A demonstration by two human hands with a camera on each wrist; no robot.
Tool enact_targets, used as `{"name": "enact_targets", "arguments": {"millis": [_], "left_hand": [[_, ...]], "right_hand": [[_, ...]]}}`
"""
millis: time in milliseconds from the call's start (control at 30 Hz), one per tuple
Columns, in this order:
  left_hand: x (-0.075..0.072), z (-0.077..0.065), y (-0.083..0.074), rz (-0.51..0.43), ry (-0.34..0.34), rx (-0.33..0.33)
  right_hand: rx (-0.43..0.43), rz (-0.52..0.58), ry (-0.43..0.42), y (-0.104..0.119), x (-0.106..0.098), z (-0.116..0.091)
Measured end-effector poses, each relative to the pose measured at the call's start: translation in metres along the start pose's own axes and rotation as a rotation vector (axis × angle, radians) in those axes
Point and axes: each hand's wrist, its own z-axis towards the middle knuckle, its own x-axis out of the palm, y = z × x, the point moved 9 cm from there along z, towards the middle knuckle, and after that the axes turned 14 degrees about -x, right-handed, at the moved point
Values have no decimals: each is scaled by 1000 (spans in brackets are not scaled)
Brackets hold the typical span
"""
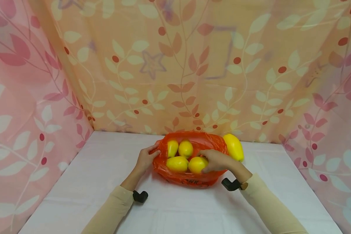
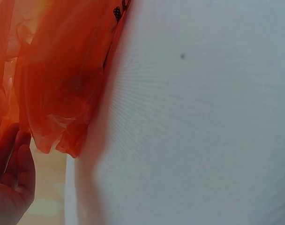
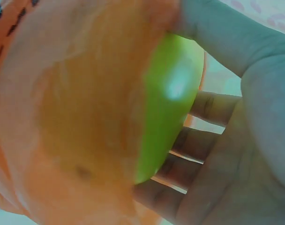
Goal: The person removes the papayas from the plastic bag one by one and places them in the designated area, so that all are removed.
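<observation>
An orange-red plastic bag lies with its mouth spread open on the white table. My left hand holds the bag's left edge; in the left wrist view, the fingers meet the thin plastic and the thumb is hidden. Inside the bag are several smooth yellow mangoes, among them one at front left and one at the back. My right hand reaches in from the right and grips the front right mango, thumb on one side, fingers on the other. The plastic covers part of that mango in the right wrist view.
Another yellow mango lies outside, against the bag's right side near the back edge of the table. The white tabletop extends around the bag. Flower-patterned curtains enclose it at the back and both sides.
</observation>
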Motion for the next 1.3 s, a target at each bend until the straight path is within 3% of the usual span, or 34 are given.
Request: {"name": "enact_targets", "arguments": {"millis": [600, 867, 1300], "left_hand": [[1, -2, -1, 10, 0, 5], [0, -1, 2, 8, 2, -7], [0, 1, 2, 6, 8, -1]], "right_hand": [[-11, 109, -116, -2, -43, -13], [-65, 34, -164, 3, -59, -15], [-48, 2, -226, -2, -85, -26]]}}
